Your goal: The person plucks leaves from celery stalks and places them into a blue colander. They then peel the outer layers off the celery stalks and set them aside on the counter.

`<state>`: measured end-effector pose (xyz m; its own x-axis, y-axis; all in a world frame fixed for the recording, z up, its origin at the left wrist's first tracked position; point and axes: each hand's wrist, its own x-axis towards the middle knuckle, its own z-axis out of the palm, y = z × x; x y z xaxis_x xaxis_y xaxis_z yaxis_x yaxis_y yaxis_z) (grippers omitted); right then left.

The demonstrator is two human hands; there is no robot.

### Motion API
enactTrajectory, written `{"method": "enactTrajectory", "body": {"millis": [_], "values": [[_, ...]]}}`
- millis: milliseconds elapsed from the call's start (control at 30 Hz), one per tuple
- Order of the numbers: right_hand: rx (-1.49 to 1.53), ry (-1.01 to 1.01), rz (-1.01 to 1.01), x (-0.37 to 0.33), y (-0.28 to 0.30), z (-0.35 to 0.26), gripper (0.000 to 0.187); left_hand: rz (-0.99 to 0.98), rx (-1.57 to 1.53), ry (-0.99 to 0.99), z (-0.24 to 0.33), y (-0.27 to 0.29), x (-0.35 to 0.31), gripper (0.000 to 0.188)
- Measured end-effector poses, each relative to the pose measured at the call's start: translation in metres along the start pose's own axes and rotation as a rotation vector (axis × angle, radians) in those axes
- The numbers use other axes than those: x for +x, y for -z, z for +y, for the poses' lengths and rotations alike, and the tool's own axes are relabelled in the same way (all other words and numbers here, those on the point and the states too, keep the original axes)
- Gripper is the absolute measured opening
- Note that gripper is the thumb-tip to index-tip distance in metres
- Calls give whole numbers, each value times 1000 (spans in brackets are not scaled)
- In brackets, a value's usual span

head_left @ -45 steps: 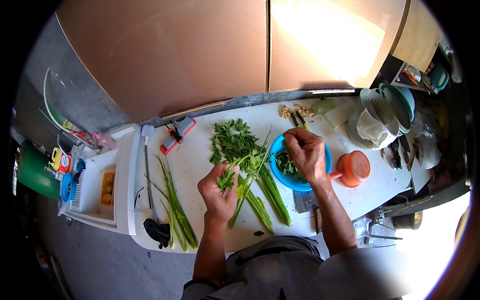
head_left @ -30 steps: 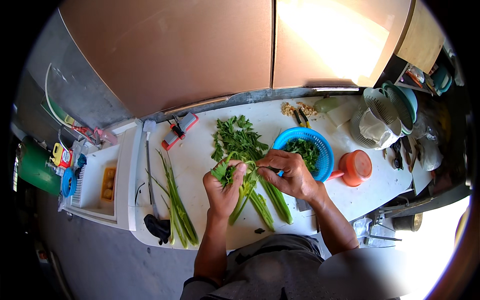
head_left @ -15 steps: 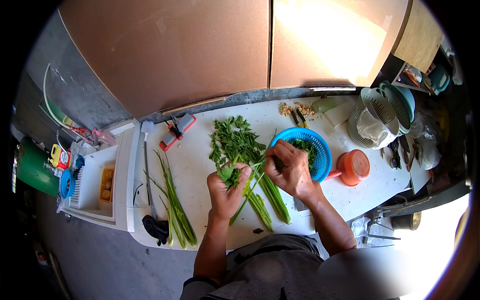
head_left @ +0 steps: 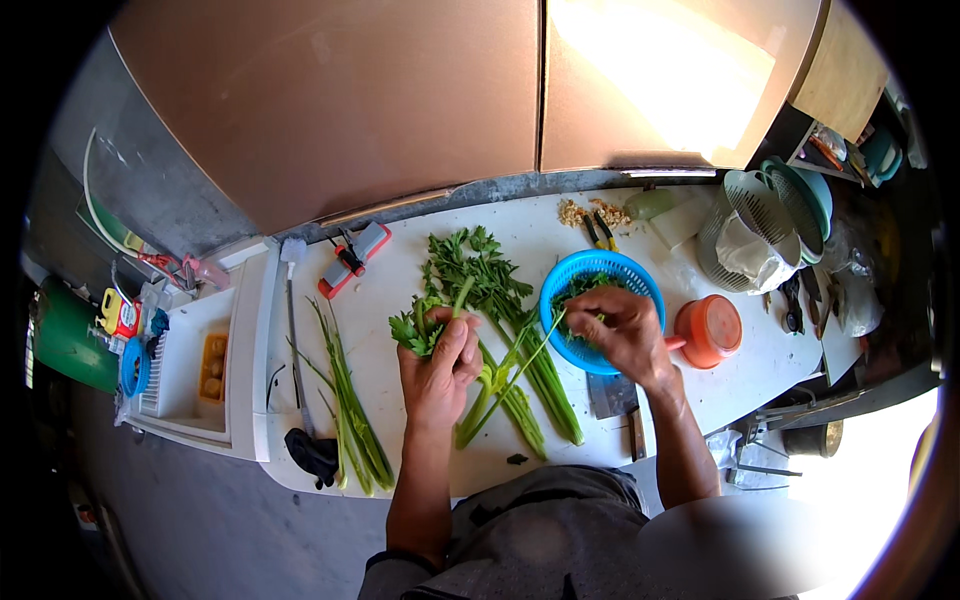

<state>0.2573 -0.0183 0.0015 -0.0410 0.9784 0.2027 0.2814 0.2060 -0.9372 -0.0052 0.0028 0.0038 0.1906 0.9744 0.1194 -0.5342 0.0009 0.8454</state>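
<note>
My left hand [head_left: 440,365] is closed around a leafy celery stalk [head_left: 462,293]; its leaves [head_left: 413,330] stick out at the left of the thumb, and pale stalk shows below the fingers. My right hand [head_left: 620,325] has its fingers pinched at the near edge of a blue plastic basket [head_left: 556,345] with cut green leaves [head_left: 590,287] inside. A thin green stem [head_left: 520,372] runs from those fingertips down toward the stalks by my left hand. Beyond and between my hands lie more celery leaves [head_left: 475,265] and thick stalks [head_left: 550,395] on the white table.
Bare stalks [head_left: 352,420] lie at the left. A cleaver [head_left: 608,397] rests below the basket, beside an upturned orange dipper [head_left: 712,330]. Pliers [head_left: 600,232] and chopped bits [head_left: 572,216] are behind. Pale baskets [head_left: 745,235] stand right; a white sink [head_left: 190,400] is left.
My right hand has moved right and slightly down, away from the left, to the basket edge. My left hand has turned and shifted slightly, showing more stalk. The cleaver has come into view.
</note>
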Motion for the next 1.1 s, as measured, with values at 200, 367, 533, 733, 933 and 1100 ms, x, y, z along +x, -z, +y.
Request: {"method": "enactTrajectory", "body": {"millis": [200,367,533,733,933,1100], "values": [[-62,225,-162,0,-81,-21,32,-233,-245,-73,-10,-5,11,46],[-114,129,-102,3,-100,-4,21,-51,-14,-138,-15,-3,2,60],[124,78,-139,5,-102,-1,19,-9,213,-61,-27,27,-12,35],[324,22,-189,2,-101,-12,17,19,232,-122,-22,25,-12,22],[372,-32,-188,4,-102,-13,16,80,277,-90,-25,21,-14,15],[214,-3,-148,4,-105,-11,13,68,253,-98,-26,21,-17,9]]}}
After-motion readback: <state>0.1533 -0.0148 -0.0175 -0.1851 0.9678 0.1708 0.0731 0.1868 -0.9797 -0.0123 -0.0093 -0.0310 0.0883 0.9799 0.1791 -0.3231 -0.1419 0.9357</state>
